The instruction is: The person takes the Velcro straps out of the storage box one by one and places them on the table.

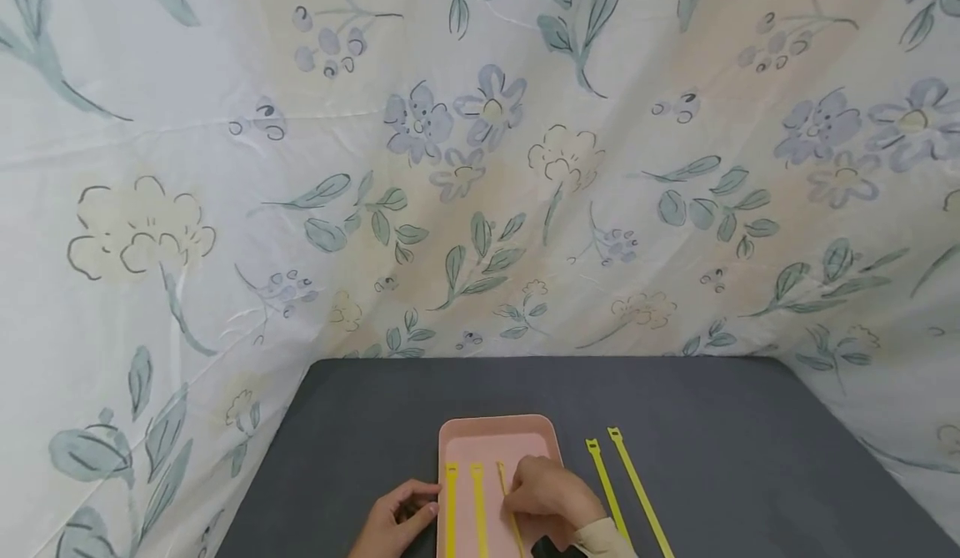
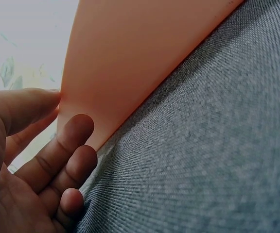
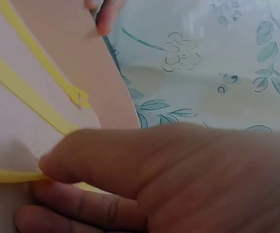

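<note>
A pink tray [image 1: 498, 426] lies on the dark tabletop, with several yellow strap-like cable ties lengthwise in it. My right hand [image 1: 555, 491] is over the tray's right half and pinches one yellow cable tie [image 3: 13, 175] between thumb and fingers; its slotted head stands out beyond the fingers. To the left, a second cable tie [image 1: 479, 508] and a third cable tie [image 1: 451, 508] lie side by side. My left hand [image 1: 401, 518] is at the tray's left side, its fingertips touching the outer wall [image 2: 125, 53] and its other fingers loosely bent.
On the tabletop [image 1: 375, 424], right of the tray, lie two more yellow ties: a nearer tie [image 1: 609, 483] and a longer-looking outer tie [image 1: 637, 487]. A floral cloth [image 1: 480, 249] hangs behind and around the table.
</note>
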A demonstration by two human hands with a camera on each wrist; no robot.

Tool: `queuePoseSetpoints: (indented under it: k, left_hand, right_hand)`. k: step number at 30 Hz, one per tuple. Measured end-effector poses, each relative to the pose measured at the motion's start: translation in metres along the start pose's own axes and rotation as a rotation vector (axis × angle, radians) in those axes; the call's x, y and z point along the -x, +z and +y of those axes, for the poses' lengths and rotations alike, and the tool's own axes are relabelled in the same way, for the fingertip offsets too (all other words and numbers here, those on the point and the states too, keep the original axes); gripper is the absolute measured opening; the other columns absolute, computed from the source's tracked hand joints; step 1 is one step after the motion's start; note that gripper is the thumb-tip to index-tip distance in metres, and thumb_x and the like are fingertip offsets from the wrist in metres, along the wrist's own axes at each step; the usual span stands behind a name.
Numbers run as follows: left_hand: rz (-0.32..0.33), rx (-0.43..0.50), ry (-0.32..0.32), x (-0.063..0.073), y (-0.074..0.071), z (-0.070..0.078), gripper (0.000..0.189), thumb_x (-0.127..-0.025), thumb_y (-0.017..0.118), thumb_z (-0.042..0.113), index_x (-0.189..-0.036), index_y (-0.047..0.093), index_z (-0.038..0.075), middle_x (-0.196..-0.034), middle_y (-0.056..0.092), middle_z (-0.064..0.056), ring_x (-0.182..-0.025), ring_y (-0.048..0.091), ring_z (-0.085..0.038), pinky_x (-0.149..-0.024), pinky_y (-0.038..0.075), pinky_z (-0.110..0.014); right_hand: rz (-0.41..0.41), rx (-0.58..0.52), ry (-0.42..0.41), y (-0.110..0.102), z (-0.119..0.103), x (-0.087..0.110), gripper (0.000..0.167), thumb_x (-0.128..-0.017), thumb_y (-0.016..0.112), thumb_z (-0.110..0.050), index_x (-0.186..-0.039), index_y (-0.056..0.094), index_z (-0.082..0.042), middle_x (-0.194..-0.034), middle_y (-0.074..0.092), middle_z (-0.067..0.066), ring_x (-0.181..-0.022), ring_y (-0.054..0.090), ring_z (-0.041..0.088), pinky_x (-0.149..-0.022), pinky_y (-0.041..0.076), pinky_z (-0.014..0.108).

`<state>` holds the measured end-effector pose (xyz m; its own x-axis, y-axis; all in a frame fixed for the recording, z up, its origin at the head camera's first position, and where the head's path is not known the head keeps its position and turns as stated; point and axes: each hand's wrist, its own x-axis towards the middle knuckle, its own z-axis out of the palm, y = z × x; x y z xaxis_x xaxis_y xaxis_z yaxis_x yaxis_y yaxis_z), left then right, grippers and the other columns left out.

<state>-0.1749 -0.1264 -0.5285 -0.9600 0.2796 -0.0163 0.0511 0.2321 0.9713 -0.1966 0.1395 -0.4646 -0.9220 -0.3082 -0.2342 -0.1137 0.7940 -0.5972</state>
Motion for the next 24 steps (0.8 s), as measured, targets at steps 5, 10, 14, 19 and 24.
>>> queuePoseSetpoints:
  k: [5,10,14,19,24]
  left_hand:
    - [0.007,-0.013,0.016,-0.001,0.001,0.000,0.034,-0.096,0.070,0.024,-0.121,0.069,0.001,-0.097,0.073,-0.006,-0.076,0.062,-0.002,-0.062,0.045,-0.021]
    - [0.021,-0.018,0.020,-0.001,0.002,-0.003,0.033,-0.097,0.069,0.022,-0.121,0.069,0.000,-0.099,0.074,-0.011,-0.077,0.063,-0.001,-0.063,0.046,-0.021]
    - [0.038,-0.002,0.002,-0.001,0.004,-0.003,0.033,-0.096,0.070,0.022,-0.121,0.069,0.000,-0.099,0.074,-0.013,-0.077,0.063,-0.001,-0.062,0.046,-0.022]
    - [0.050,-0.004,-0.002,-0.003,0.006,-0.002,0.032,-0.096,0.070,0.021,-0.121,0.070,0.001,-0.097,0.075,-0.011,-0.075,0.062,-0.002,-0.061,0.045,-0.022]
    - [0.057,-0.010,0.005,-0.004,0.008,0.000,0.032,-0.096,0.070,0.020,-0.121,0.070,0.001,-0.093,0.074,-0.005,-0.076,0.062,-0.001,-0.062,0.045,-0.022]
  right_hand:
    - [0.019,-0.063,-0.050,-0.005,0.005,0.000,0.017,-0.083,0.068,-0.014,-0.067,0.072,-0.011,-0.056,0.050,-0.007,-0.051,0.040,0.011,-0.053,0.032,0.028]
    - [0.041,-0.182,-0.131,-0.010,0.009,0.002,0.017,-0.086,0.065,-0.010,-0.069,0.069,-0.011,-0.055,0.047,-0.007,-0.050,0.035,0.010,-0.051,0.031,0.027]
    - [-0.004,-0.295,-0.145,-0.016,0.012,0.001,0.010,-0.088,0.067,-0.010,-0.080,0.071,-0.007,-0.063,0.064,0.004,-0.052,0.051,0.011,-0.051,0.042,0.028]
    - [-0.012,-0.387,-0.124,-0.022,0.016,-0.003,0.010,-0.093,0.067,-0.012,-0.088,0.069,-0.004,-0.070,0.068,0.007,-0.058,0.057,0.013,-0.054,0.046,0.029]
    - [0.065,-0.488,-0.135,-0.029,0.021,-0.007,0.016,-0.096,0.068,-0.018,-0.100,0.070,-0.003,-0.081,0.071,0.006,-0.071,0.064,0.016,-0.059,0.051,0.031]
